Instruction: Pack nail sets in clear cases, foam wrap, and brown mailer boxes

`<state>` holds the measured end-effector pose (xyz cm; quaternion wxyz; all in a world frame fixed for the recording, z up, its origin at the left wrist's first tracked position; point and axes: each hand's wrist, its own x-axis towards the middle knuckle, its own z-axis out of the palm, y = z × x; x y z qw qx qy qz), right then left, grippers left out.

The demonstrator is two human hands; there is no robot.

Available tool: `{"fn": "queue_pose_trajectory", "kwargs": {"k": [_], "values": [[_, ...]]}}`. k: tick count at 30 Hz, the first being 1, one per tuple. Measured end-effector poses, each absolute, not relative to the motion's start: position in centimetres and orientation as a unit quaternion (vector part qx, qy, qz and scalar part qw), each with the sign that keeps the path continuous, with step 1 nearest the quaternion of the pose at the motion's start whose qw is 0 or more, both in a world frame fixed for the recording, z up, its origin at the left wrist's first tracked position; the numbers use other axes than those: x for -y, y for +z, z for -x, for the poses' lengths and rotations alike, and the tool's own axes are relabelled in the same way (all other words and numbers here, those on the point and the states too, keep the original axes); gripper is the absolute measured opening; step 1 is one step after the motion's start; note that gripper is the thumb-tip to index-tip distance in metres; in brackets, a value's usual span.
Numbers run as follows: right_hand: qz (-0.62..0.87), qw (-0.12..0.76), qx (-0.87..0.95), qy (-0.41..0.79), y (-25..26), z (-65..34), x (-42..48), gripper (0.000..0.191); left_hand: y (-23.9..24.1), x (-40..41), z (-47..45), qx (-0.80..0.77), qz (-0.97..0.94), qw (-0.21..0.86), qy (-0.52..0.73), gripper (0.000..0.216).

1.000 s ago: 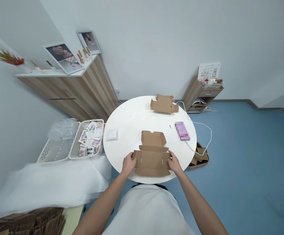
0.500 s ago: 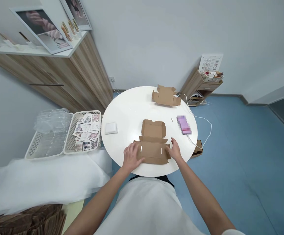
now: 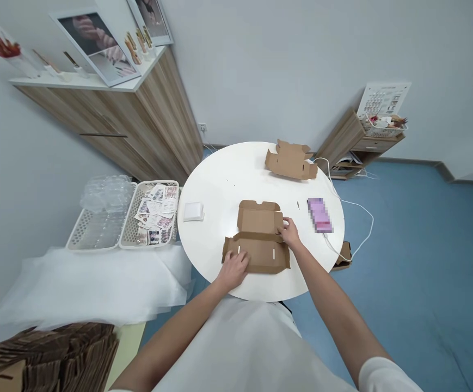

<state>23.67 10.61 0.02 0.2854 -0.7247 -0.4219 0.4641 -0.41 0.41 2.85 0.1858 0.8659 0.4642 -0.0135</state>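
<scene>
An unfolded brown cardboard box (image 3: 263, 261) lies in front of me near the table's front edge, with slots in its lower panel and some side flaps bent up. My left hand (image 3: 235, 269) rests on the left part of that lower panel, fingers bent and slightly apart. At the box's right side, by the fold between the two panels, my right hand (image 3: 290, 233) has its thumb and fingers closed on a flap. Part of the flap is hidden by those fingers. A second cardboard box (image 3: 290, 161), partly unfolded, sits at the back of the table.
The round white table (image 3: 212, 239) also bears a small white stack (image 3: 193, 211) on the left and a pixelated purple item (image 3: 320, 215) with a white cable (image 3: 356, 202) on the right. White baskets (image 3: 129, 239) and brown folded cardboard (image 3: 73, 354) are at the left.
My right hand has moved up from the lower panel's right edge to the flap by the fold. My left hand has shifted right onto the panel. Side flaps now stand up more. The view has shifted.
</scene>
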Motion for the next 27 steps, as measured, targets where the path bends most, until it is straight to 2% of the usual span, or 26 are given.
{"fn": "queue_pose_trajectory", "kwargs": {"k": [4,7,11,15,19,23,27], "values": [[0.705,0.284,0.435,0.482,0.5,-23.5,-9.5,0.046,3.6,-1.9,-0.2,-0.500,-0.855,0.137,-0.007,0.087],[0.715,0.268,0.432,0.480,0.8,-23.5,-8.7,0.048,3.9,-3.1,-0.8,-0.499,-0.856,0.126,-0.050,0.102],[0.710,0.213,0.490,0.459,1.6,-23.9,-7.5,0.060,3.7,-3.6,-1.1,-0.487,-0.860,0.124,-0.088,0.102],[0.662,0.101,0.692,0.270,2.9,-23.8,-4.9,0.096,3.3,-2.9,-0.7,-0.479,-0.866,0.122,-0.075,0.094],[0.532,-0.029,0.833,0.148,2.7,-22.3,-1.8,0.115,3.4,-2.3,-0.6,-0.482,-0.867,0.110,-0.059,0.083],[0.545,-0.072,0.829,0.100,1.3,-20.7,-0.4,0.111,3.7,-1.4,-0.1,-0.495,-0.861,0.109,-0.032,0.084],[0.576,-0.073,0.806,0.115,0.7,-19.9,-0.4,0.105,3.0,0.3,2.1,-0.612,-0.778,0.136,0.050,0.103]]}}
